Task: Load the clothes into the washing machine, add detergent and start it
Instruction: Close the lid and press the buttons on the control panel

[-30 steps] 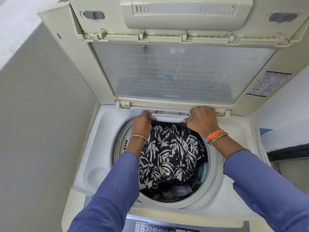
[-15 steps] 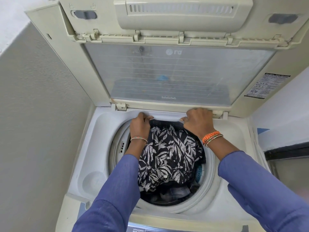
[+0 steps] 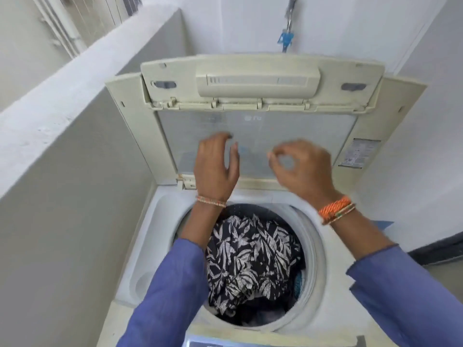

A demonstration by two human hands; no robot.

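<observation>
**Both hands raised in front of the open lid, drum loaded**

The left hand [image 3: 215, 169] is held up in front of the lid's clear panel, fingers loosely curved and spread, gripping nothing. The right hand [image 3: 304, 169] is level with it and just to its side, blurred by motion; its thumb and forefinger seem to curl toward each other in a ring, and nothing can be made out between them. Neither hand touches the machine. A thin beaded bracelet [image 3: 211, 202] circles the left wrist and orange thread bands [image 3: 337, 209] the right, with blue sleeves [image 3: 165, 289] covering both forearms.

Below the hands, the washing machine [image 3: 160, 244] stands with its lid [image 3: 258, 144] folded upright against the back wall. The clothes [image 3: 253, 256] lie inside the round drum, a black garment with a white leaf print on top, darker pieces and a bit of teal showing beneath at the near and right sides. A strip of the control panel [image 3: 205, 343] shows at the bottom edge.

A low grey parapet wall [image 3: 75, 101] runs along the left side of the machine, and a blue-handled tap [image 3: 285, 40] is fixed to the white wall above the lid.
</observation>
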